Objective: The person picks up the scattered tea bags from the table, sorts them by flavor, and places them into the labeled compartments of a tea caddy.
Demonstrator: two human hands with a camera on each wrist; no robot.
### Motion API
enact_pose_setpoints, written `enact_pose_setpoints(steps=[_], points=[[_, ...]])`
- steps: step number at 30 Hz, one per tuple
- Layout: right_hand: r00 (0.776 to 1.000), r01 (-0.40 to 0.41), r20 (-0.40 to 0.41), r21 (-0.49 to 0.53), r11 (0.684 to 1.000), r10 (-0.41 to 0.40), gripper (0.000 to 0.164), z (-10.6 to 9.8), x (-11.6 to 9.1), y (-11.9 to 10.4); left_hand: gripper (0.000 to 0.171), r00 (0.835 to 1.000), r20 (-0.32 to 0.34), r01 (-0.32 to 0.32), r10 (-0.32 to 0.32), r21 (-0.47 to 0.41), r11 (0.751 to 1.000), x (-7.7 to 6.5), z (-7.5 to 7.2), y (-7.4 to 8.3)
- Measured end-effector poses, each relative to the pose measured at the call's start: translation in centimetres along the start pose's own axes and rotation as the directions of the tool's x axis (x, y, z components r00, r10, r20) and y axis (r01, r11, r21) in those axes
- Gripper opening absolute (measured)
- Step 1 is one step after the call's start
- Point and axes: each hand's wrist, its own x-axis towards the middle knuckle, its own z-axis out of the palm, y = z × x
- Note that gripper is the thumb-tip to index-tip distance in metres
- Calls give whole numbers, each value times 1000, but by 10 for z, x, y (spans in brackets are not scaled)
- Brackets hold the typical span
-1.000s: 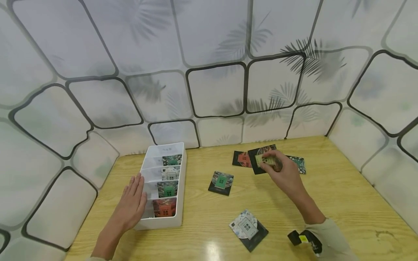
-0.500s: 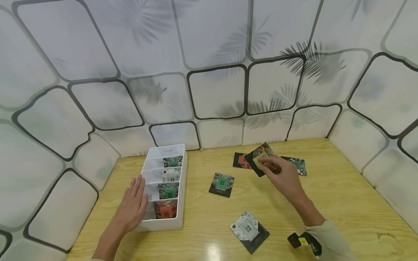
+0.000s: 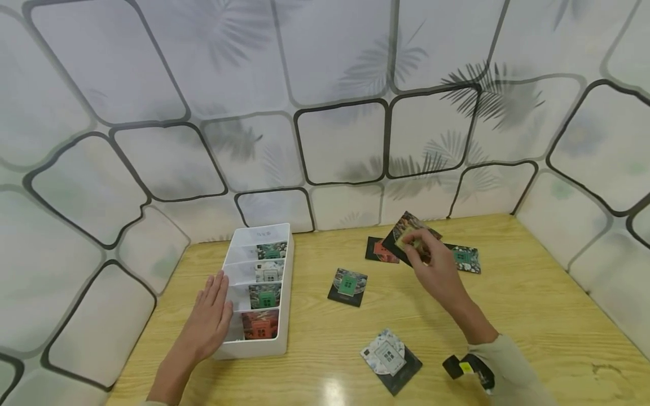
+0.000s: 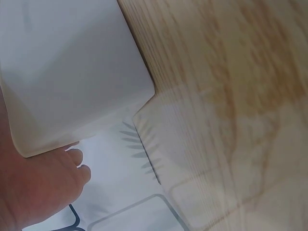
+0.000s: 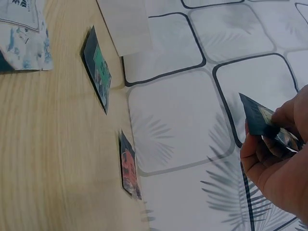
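Note:
In the head view my right hand [image 3: 437, 273] pinches a dark, flat sachet with a yellow label [image 3: 395, 243] between thumb and fingers, raised above the table. The right wrist view shows that same sachet [image 5: 255, 120] nearly edge-on, partly covered by the fingers. My left hand [image 3: 205, 321] lies with straight fingers along the left side of a white divided box [image 3: 254, 351]. Standing in its compartments are a red-label sachet [image 3: 260, 325], two green-label sachets and a white-label sachet [image 3: 269, 272]. The left wrist view shows the box's outer wall [image 4: 77, 72] against the hand.
On the wooden table [image 3: 315, 361] lie a green-label sachet [image 3: 348, 286], a white-label sachet [image 3: 390, 358], a red-label sachet [image 3: 381, 250] and another green-label sachet [image 3: 464, 257]. A patterned cloth wall [image 3: 340, 144] encloses the back and sides. A black strap [image 3: 469, 369] is near the right sleeve.
The yellow-label sachet has turned clockwise in the right hand, its upper corner now pointing up. The right hand has moved only slightly. My left hand stays at the box.

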Motion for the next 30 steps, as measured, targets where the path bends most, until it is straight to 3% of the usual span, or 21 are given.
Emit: enact_pose_setpoints(steps=[9,20,30], points=[[998,29,50,22,999,-30,26,16,27,-6,59,1000,-8,-16,16,17,1000,0,-2,2],[995,23,97,102,995,-33,23,52,45,-9,59,1000,-2,-13,13,29,999,-1,-3,2],[994,27,104,110,994,-38,23,94,64,-18,59,1000,-5,-11,11,7,1000,-1,-2,1]])
